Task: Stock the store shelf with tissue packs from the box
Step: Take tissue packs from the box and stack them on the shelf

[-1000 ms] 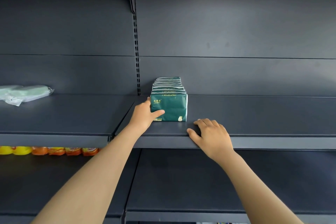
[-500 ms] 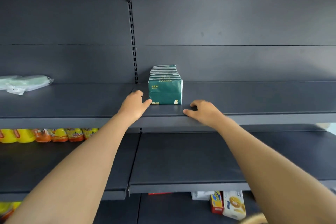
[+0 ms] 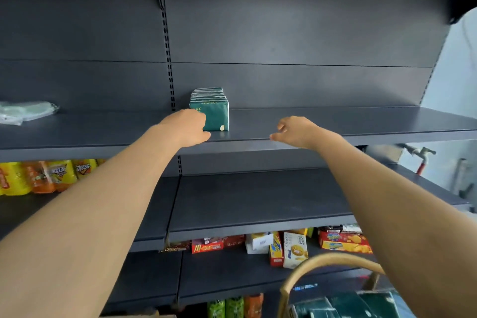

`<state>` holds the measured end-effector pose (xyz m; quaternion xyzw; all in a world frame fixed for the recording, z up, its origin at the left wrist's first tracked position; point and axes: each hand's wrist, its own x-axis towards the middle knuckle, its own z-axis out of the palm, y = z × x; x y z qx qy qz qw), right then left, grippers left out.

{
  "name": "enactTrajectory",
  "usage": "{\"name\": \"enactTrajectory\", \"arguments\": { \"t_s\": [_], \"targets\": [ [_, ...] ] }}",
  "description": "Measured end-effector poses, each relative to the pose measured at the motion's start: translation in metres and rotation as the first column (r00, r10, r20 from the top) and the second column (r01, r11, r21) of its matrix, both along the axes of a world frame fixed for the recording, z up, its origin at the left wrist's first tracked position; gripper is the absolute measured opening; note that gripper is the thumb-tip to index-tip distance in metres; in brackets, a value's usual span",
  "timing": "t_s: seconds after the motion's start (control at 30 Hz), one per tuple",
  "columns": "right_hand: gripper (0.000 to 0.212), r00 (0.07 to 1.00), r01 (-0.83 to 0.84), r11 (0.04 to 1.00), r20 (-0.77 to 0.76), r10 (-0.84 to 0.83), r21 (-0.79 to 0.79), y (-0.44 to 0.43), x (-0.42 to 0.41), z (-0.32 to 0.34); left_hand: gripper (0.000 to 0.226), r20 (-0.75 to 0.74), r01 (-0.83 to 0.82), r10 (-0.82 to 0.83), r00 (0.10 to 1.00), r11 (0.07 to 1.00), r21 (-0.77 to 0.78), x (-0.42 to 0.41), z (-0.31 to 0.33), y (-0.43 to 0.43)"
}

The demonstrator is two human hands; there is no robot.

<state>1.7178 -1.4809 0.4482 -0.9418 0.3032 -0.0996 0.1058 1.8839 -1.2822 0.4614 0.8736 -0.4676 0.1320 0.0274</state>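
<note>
Tissue packs [image 3: 215, 115] stand behind my left hand [image 3: 189, 126], whose fingers' hold I cannot tell; right hand [image 3: 296, 131] slack, empty; plastic bag [image 3: 25, 112] well left of them.

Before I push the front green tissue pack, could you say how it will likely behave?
The front tissue pack looks soft-wrapped, so probably light and squashy. Upright on the smooth shelf, it should slide; the row behind likely stops it tipping backward.

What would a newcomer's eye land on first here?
A lone row of dark green plastic-wrapped tissue packs stands on the dark grey metal shelf, with the left hand at its front pack and the right hand open over the shelf's edge. Bright yellow and orange packages sit on the lower left shelf.
</note>
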Motion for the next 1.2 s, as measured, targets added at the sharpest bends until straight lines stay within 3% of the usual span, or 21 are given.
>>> {"name": "enactTrajectory", "arguments": {
  "t_s": [0.1, 0.27, 0.53, 0.87, 1.2],
  "targets": [
    [0.054, 1.000, 0.008, 1.000, 0.017, -0.008, -0.008, -0.008, -0.043, 0.002, 0.036, -0.034, 0.015, -0.015, 0.999, 1.000, -0.005, -0.037, 0.002, -0.007],
    [0.053, 1.000, -0.011, 0.998, 0.019, 0.012, -0.063, -0.028, -0.118, -0.006, 0.018, -0.113, 0.031, -0.037, 0.993, 0.998, -0.059, -0.117, -0.016, -0.030],
    [0.055, 0.987, -0.156, 0.978, -0.060, 0.149, -0.141, -0.094, -0.256, -0.047, 0.034, -0.212, -0.071, 0.045, 0.976, 0.991, -0.117, -0.268, -0.073, -0.088],
    [0.049, 0.967, -0.137, 0.987, -0.206, 0.152, 0.086, -0.145, -0.373, -0.170, 0.030, -0.367, -0.085, 0.090, 0.926, 0.996, 0.030, -0.385, -0.182, -0.135],
    [0.051, 0.878, 0.028, 0.946, -0.461, 0.132, 0.323, -0.171, -0.394, -0.325, 0.035, -0.537, 0.007, 0.109, 0.836, 0.978, 0.209, -0.403, -0.335, -0.178]
  ]
}}
